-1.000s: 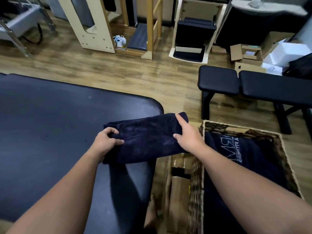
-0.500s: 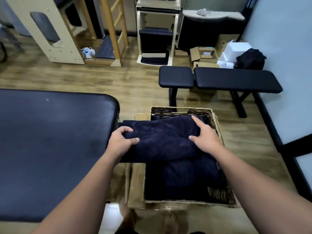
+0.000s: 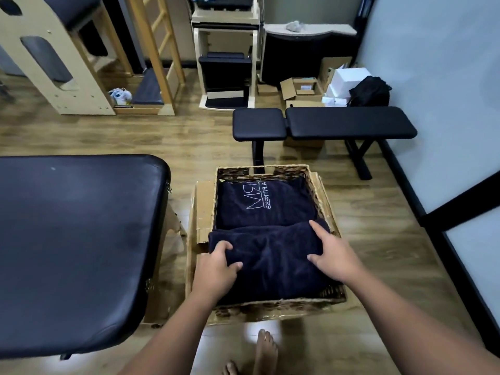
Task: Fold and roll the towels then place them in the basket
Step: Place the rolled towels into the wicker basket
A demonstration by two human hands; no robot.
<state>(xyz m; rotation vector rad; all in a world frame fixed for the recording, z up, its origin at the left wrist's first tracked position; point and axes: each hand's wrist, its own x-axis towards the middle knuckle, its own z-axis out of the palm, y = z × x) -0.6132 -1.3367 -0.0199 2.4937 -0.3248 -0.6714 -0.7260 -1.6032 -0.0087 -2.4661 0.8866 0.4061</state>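
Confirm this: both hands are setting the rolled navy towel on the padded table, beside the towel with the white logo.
Not the table. The head view shows both hands, left hand and right hand, setting the rolled navy towel in the wicker basket, beside the logo towel.

towel [image 3: 270, 255]: dark navy terry cloth, matt, nappy. basket [image 3: 319, 190]: rough woven wicker. table top [image 3: 75, 239]: smooth padded vinyl, slight sheen. floor [image 3: 378, 239]: wood-look planks.
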